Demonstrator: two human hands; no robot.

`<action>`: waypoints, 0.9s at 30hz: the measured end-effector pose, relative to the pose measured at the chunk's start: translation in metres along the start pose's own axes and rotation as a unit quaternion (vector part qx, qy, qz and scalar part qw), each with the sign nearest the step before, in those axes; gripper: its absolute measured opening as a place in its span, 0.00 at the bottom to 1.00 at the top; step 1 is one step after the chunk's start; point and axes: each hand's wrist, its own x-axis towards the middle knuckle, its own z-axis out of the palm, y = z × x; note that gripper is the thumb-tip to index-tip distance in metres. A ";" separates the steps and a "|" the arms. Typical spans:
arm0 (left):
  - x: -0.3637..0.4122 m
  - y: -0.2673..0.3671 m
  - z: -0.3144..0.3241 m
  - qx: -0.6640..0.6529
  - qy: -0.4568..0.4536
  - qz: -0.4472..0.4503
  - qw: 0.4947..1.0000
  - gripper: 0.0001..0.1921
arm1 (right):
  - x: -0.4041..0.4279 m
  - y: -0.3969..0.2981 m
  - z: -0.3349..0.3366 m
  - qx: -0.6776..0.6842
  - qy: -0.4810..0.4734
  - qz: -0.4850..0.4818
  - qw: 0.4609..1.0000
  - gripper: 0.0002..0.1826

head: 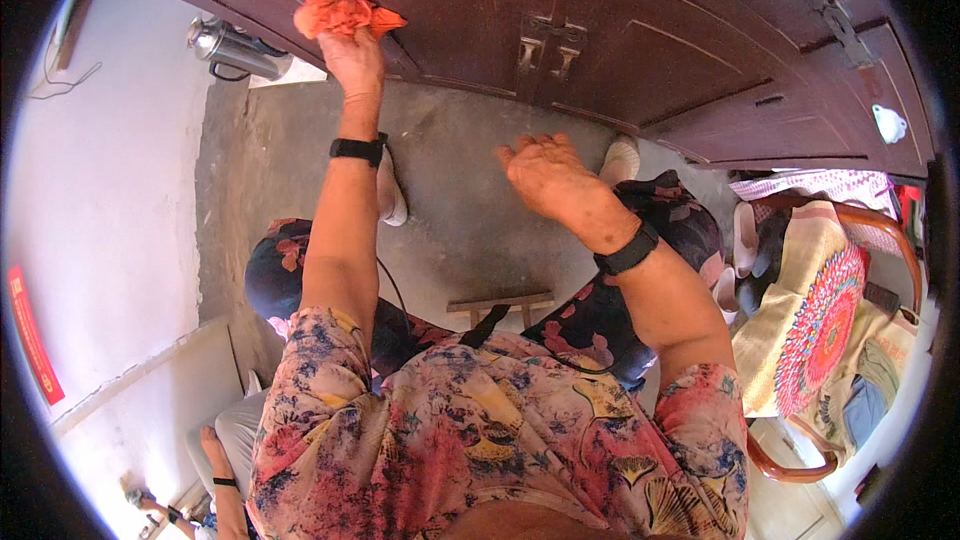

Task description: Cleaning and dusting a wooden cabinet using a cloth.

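Note:
My left hand point(352, 56) grips a crumpled orange cloth point(341, 17) and presses it against the front of a dark reddish-brown wooden cabinet point(442, 15), at its left part. Over the grey floor, between my knees and the cabinet, my right hand point(541, 171) hangs with its fingers loosely bent and apart; I see nothing in it. Metal latch fittings point(551, 49) sit at the middle of the cabinet doors, beyond the right hand. Each wrist wears a black band.
A steel thermos jug point(236, 51) stands left of the cabinet, near a white wall. At right are shoes point(744, 240) and a wooden chair point(795, 471) with a patterned cloth point(821, 322). Another person's arm point(219, 457) shows at lower left. A wooden stool point(502, 304) is beneath me.

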 end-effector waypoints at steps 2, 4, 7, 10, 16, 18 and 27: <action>-0.018 -0.002 0.015 0.164 -0.059 -0.042 0.984 0.17 | 0.002 0.003 0.007 -0.016 0.022 0.004 1.000 0.24; -0.041 -0.025 0.026 0.118 -0.069 -0.098 0.986 0.18 | 0.006 0.003 0.014 -0.008 0.020 -0.011 1.000 0.23; -0.074 -0.061 0.035 0.054 -0.118 -0.170 0.977 0.20 | 0.011 -0.006 0.004 -0.004 -0.001 -0.011 1.000 0.21; -0.099 -0.080 0.029 0.030 -0.195 -0.202 0.959 0.21 | 0.016 -0.015 -0.009 0.025 -0.008 -0.006 1.000 0.22; -0.065 -0.011 0.011 -0.129 -0.140 -0.230 0.954 0.15 | 0.015 -0.002 0.020 0.029 0.083 -0.017 0.996 0.17; -0.024 0.012 -0.005 -0.156 -0.071 -0.149 0.974 0.13 | 0.017 -0.007 0.016 0.026 0.072 -0.013 0.997 0.17; -0.008 -0.031 0.020 -0.109 0.027 -0.095 0.989 0.17 | 0.023 -0.006 0.004 0.001 0.010 0.001 1.000 0.25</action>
